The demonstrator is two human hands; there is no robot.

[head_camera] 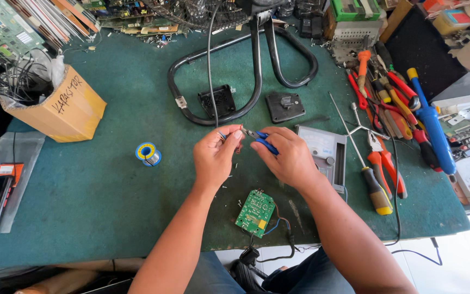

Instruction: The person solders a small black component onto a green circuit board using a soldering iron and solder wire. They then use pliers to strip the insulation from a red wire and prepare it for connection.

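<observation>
A desk covered in dark green felt fills the view, with pale floor showing at its lower right edge. Stacks of circuit boards crowd the far edge.

One small green circuit board with a yellow part and trailing wires lies flat near the front edge, just below both hands. One spool of solder wire with blue and yellow flanges stands to the left. Two black square plastic pieces sit inside and beside a bent black tubular metal stand. One grey meter lies just right of the hands.

A tan cardboard box at the left holds tangled wires. A loose pile of red, orange and blue handled screwdrivers and pliers lies at the right.

The left hand pinches a thin wire between fingertips. The right hand is closed around blue-handled cutters, tips meeting the wire above the desk.
</observation>
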